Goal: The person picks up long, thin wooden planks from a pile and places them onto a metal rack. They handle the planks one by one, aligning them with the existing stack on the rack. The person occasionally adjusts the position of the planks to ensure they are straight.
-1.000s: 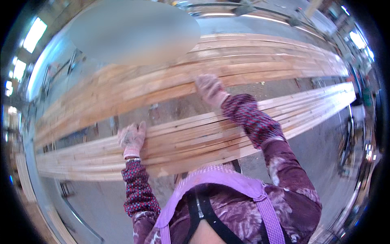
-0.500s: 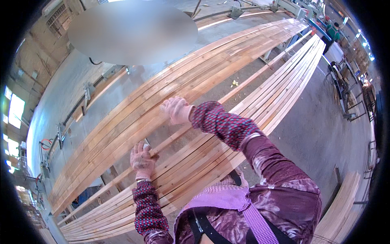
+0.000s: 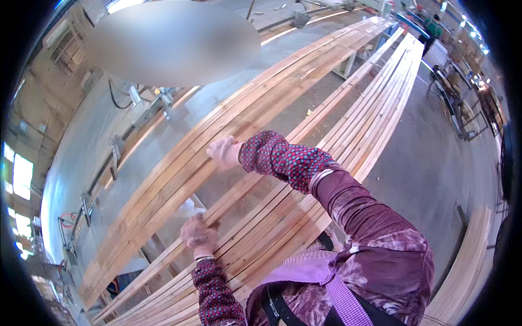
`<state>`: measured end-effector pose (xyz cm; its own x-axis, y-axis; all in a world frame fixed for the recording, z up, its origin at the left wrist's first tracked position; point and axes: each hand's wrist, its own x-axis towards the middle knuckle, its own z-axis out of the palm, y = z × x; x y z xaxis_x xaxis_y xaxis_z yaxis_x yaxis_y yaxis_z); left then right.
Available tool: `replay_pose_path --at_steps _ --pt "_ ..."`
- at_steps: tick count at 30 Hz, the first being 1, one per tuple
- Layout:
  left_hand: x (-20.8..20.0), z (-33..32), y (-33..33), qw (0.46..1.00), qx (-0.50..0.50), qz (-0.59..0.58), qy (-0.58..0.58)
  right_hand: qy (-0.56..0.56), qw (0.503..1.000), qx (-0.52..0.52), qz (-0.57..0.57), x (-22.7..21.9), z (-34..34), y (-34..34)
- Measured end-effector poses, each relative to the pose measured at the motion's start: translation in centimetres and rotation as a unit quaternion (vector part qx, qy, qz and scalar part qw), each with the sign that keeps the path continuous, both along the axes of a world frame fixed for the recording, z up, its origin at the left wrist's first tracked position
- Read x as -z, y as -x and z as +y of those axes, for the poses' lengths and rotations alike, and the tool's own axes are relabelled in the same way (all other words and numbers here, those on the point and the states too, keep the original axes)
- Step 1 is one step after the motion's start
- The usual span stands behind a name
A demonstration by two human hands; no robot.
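Note:
My gloved left hand (image 3: pixel 199 237) is closed over a long wooden strip (image 3: pixel 237 191) lying in the gap between two rows of lumber. Farther out, my gloved right hand (image 3: pixel 224 154) has its fingers curled on the near edge of the far row of wooden boards (image 3: pixel 174 163); its fingertips are partly hidden. Nearest my body lies a row of narrow wooden strips (image 3: pixel 272 220), side by side and running from lower left to upper right. Patterned sleeve covers show on both forearms.
Clamps (image 3: pixel 114 155) stand along a rail beyond the far boards. More planks (image 3: pixel 462 266) lie at the lower right. A person in green (image 3: pixel 433 28) stands at the far upper right, near metal racks (image 3: pixel 462 114). A blurred oval hides the top left.
My left hand has shifted slightly right and nearer with its grip on the strip. The right hand has moved slightly left, its fingers more curled. The whole view has tilted a little.

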<state>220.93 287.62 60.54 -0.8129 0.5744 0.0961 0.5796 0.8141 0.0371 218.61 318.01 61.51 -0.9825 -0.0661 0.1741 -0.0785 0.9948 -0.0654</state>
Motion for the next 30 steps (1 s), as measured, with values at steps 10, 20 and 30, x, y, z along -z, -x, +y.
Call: replay_pose_path --at_steps 10,20,30 --pt "-1.6 0.2 -1.0 0.988 -0.042 0.147 0.028 0.076 0.907 -0.284 -0.303 -2.0 1.4 2.9" --pt "-1.8 -0.1 0.9 0.993 -0.035 -0.085 0.077 -0.173 0.982 -0.030 0.072 6.0 0.2 10.1" --pt "-3.1 -0.5 4.6 0.991 0.075 -0.065 0.092 0.278 0.885 -0.112 -0.356 -3.0 2.4 8.1"
